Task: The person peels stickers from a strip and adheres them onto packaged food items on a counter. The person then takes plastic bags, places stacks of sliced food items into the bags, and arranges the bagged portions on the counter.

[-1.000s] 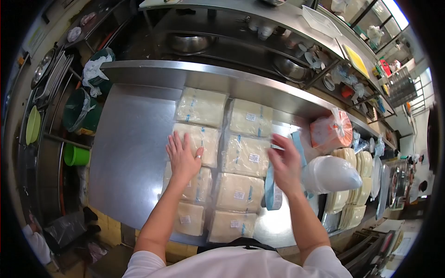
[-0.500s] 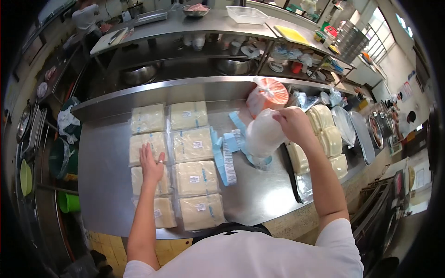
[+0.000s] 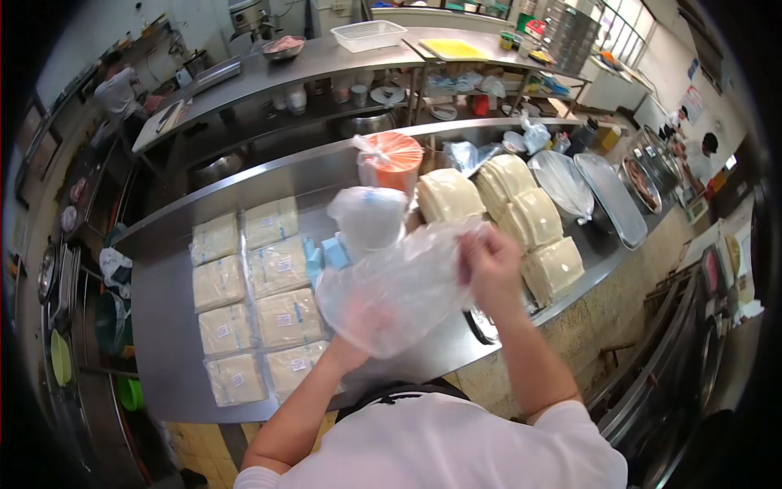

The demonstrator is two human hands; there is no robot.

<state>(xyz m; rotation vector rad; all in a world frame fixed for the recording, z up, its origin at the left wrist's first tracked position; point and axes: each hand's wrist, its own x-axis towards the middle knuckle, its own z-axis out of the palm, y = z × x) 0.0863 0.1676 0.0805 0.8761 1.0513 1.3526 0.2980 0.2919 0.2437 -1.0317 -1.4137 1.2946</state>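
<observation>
A clear plastic bag (image 3: 407,281) hangs stretched between my hands above the steel table. My right hand (image 3: 490,265) is closed on its upper right end. My left hand (image 3: 366,322) shows only blurrily through the plastic, at the bag's lower left, so its fingers are hard to make out. Behind the bag stands a white plastic-wrapped bundle (image 3: 368,213). Flat sealed packs of pale sheets (image 3: 285,265) lie in two columns on the left, with blue strips (image 3: 332,253) beside them. Stacks of pale sheets (image 3: 531,213) sit on the right.
An orange-topped bagged container (image 3: 391,159) stands near the table's raised back edge. Covered trays (image 3: 611,200) lie at the far right. Beyond, a counter holds a white basket (image 3: 368,36) and a yellow board (image 3: 453,50). One person (image 3: 118,90) is at back left, others at far right.
My left hand has left the packs and moved right, behind the bag. My right hand has pulled a clear bag away from the white bundle. The view has turned to the right.
</observation>
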